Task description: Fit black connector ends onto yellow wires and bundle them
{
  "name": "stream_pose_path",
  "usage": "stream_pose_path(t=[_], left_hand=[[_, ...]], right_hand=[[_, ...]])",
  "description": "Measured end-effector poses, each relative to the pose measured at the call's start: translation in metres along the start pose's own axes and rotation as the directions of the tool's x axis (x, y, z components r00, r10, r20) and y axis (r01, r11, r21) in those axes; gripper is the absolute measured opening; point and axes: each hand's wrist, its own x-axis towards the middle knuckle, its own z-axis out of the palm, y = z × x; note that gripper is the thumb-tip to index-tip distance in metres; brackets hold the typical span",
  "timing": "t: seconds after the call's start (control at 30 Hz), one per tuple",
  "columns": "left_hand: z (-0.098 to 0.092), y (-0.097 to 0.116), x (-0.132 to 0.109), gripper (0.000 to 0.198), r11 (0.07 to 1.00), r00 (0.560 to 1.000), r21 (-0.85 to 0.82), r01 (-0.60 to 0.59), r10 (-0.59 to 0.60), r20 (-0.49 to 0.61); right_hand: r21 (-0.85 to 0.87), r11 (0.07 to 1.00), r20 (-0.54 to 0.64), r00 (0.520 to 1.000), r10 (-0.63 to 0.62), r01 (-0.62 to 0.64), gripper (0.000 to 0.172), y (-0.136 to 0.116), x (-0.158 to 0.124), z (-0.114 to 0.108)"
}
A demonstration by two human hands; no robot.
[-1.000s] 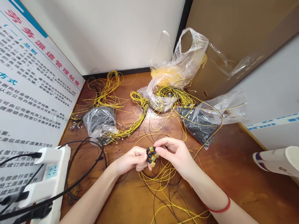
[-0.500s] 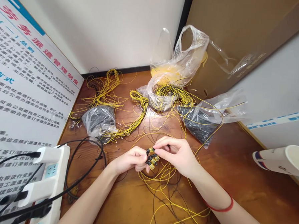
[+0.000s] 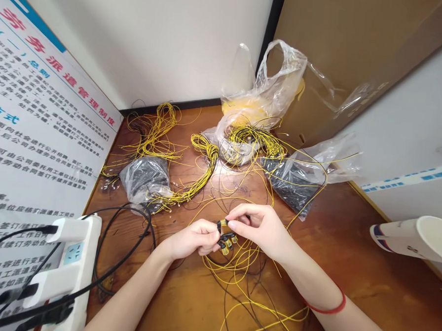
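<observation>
Between thumb and fingers, my left hand (image 3: 198,238) grips a small cluster of black-and-yellow connectors (image 3: 227,245); most of its hold is hidden by the fingers. My right hand (image 3: 258,229) pinches the end of one small black-and-yellow piece (image 3: 223,223) at the top of that cluster. The two hands are close together above the table (image 3: 184,302). Loose yellow and black wires (image 3: 245,270) trail below the hands and spread over the wood toward me.
Wire bundles (image 3: 201,177) and a grey plastic bag of dark parts (image 3: 146,176) lie at left. Another bag of black parts (image 3: 294,186) sits right, a clear bag with yellow contents (image 3: 246,110) behind. A power strip (image 3: 78,271) stands left, a paper cup (image 3: 413,237) right.
The top black-and-yellow piece has turned and now spans between my two hands' fingertips. The cluster sits slightly lower. Both hands stay in nearly the same place.
</observation>
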Motion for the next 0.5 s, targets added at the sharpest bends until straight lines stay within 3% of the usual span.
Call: stream_pose_path(t=[0.2,0.5], left_hand=[[0.0019,0.0033,0.0013,0.062,1.000,1.000,0.002,-0.020,0.020,0.015],[0.0003,0.0047,0.0006,0.059,1.000,0.999,-0.002,0.006,-0.006,0.044]], right_hand=[[-0.044,0.999,-0.027,0.999,-0.026,0.025,0.017,0.0001,-0.0021,0.0030],[-0.300,0.909,-0.038,0.948,-0.315,0.290,0.011,-0.0021,-0.0069,0.0043]])
